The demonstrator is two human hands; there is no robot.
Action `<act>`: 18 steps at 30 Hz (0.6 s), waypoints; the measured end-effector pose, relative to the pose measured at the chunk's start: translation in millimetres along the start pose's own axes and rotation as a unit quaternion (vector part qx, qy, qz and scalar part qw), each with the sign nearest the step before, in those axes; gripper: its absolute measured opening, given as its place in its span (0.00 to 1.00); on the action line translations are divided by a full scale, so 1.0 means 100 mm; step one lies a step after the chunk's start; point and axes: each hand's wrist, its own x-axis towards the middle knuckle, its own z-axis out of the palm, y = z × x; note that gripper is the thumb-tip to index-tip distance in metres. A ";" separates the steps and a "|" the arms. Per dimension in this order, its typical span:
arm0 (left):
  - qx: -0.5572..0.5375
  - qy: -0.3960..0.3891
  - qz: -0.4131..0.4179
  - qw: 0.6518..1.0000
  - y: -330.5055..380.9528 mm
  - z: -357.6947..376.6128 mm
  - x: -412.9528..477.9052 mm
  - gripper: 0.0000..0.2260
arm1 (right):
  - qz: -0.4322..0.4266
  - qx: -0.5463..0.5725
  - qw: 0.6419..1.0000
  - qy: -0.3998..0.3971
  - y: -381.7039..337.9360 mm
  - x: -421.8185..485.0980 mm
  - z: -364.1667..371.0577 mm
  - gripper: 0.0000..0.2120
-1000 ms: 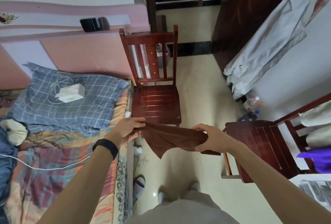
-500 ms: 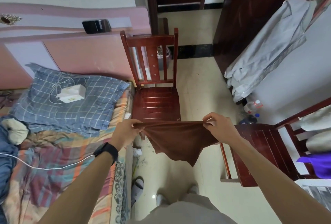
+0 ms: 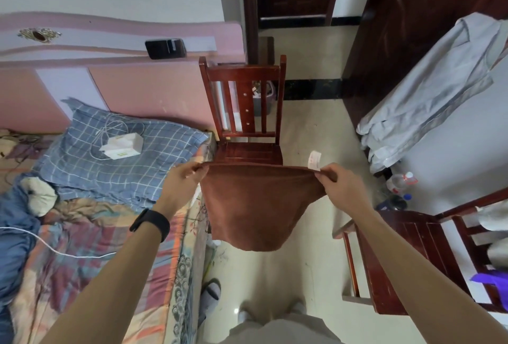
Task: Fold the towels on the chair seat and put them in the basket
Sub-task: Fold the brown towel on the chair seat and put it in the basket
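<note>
Tiled bedroom floor (image 3: 305, 129) | brown towel (image 3: 255, 206) spread before front edge of chair (image 3: 248, 152), white label (image 3: 315, 160) unreadable | left grip (image 3: 182, 181), right grip (image 3: 339, 184) pinch top corners

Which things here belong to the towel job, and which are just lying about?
Job: brown towel, left hand, right hand, likely the chair ahead.
Lying about: checked pillow, white box, grey shirt, plastic bottle. No basket in view.

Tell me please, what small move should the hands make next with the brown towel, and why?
Probably lower the towel onto the chair seat to fold it there. The left hand and right hand each pinch a top corner, so it hangs spread open in the air, in front of the seat.
</note>
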 end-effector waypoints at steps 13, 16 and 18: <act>-0.411 -0.129 -0.097 0.897 1.36 0.32 0.13 0.10 | 0.060 0.406 0.849 -0.331 -0.89 0.04 0.07 0.14; -0.422 -0.161 -0.098 0.887 1.52 0.45 0.09 0.11 | 0.001 0.270 0.931 -0.247 -1.04 0.11 0.31 0.19; -0.411 -0.128 -0.061 0.901 1.43 0.47 0.06 0.09 | 0.027 0.298 0.940 -0.164 -1.11 0.18 0.31 0.19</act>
